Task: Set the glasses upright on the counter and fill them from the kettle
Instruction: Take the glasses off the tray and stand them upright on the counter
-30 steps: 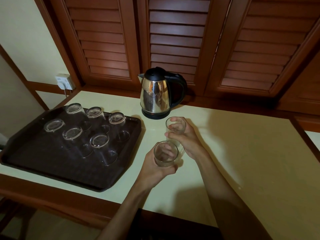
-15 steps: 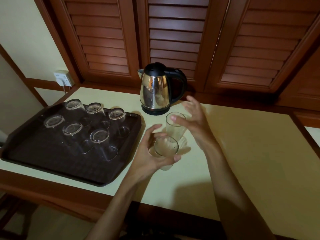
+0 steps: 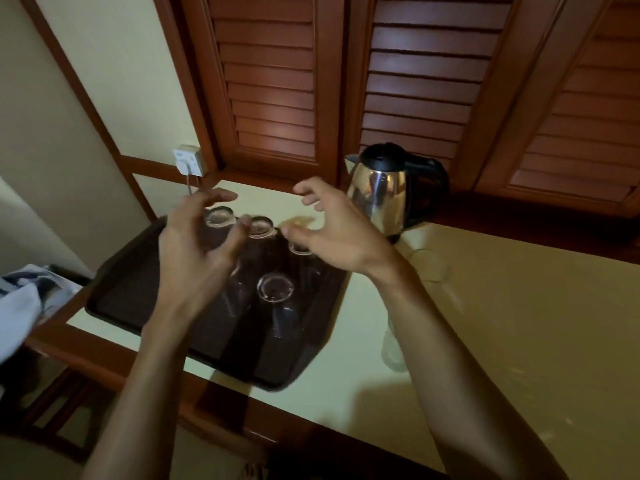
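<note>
Nearest, two upright glasses are seen on the table (image 3: 519, 341), to the right of both hands: one glass (image 3: 393, 348) beside the right forearm and another glass (image 3: 431, 265) further back, right of the right wrist. The left hand (image 3: 194, 251) and right hand (image 3: 332, 233) are held above the dark tray (image 3: 138, 296), fingers (image 3: 304, 194) spread and slightly curled, nothing being gripped. Below them, inverted glasses are standing on the tray; one inverted glass (image 3: 275, 287) is seen between the wrists. Beyond the right fingers, the kettle (image 3: 384, 192) is placed on the table.
</note>
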`<state>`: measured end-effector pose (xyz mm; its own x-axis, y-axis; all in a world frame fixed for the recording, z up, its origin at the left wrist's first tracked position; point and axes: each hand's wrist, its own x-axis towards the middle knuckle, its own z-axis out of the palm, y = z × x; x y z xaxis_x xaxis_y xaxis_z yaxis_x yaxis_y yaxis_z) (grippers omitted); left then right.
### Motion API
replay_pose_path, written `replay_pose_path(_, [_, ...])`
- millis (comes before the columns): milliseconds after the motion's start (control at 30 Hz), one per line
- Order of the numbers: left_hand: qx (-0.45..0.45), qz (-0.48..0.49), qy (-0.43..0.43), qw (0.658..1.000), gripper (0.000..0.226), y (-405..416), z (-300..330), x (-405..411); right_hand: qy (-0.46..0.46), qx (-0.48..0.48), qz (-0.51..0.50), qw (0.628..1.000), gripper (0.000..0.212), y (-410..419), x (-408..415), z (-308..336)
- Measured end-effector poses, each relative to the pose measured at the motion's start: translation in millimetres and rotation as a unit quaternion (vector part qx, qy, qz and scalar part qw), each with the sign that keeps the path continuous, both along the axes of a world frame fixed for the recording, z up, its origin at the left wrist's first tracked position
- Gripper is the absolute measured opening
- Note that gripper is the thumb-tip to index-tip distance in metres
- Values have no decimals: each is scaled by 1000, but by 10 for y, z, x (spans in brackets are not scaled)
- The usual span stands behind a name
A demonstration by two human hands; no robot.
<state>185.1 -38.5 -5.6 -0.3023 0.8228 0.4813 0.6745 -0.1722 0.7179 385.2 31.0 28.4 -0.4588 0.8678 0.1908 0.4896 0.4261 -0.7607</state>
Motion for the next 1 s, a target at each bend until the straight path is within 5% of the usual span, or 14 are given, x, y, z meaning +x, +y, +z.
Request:
replay_pose_path(167, [-124,74,-8,989,64,269,-405,-778,-112,37,54,992,55,434,-1103,-129])
replay_pose_path(433, [-213,-38,49,975,41,351,-581,-1370,-331,33,132,934,64,926,-1935,-409])
replay_pose_path(533, [-279,-89,106,950,43,441,-426,-1585,-405,9,143,903,49,972,-2180,-395])
replay_pose_path(700, [-494,-138,311,800,73,816,83,-1602,-541,82,127,827,27,992,-2501,-439])
replay_pose_path(800, [-502,-106,525,679,64,955,95,-1419,-583,119,127,793,31,962,-2657,-463])
replay_pose_path(867, [-494,-78,623,602,49,970,-33,-1370,-600,59,73,795,31,940,-2784,-464])
replay_pose_path(1000, [-476,-89,718,501,35,956,-129,-1347,-599,52,25,799,36,1011,-2777,-438])
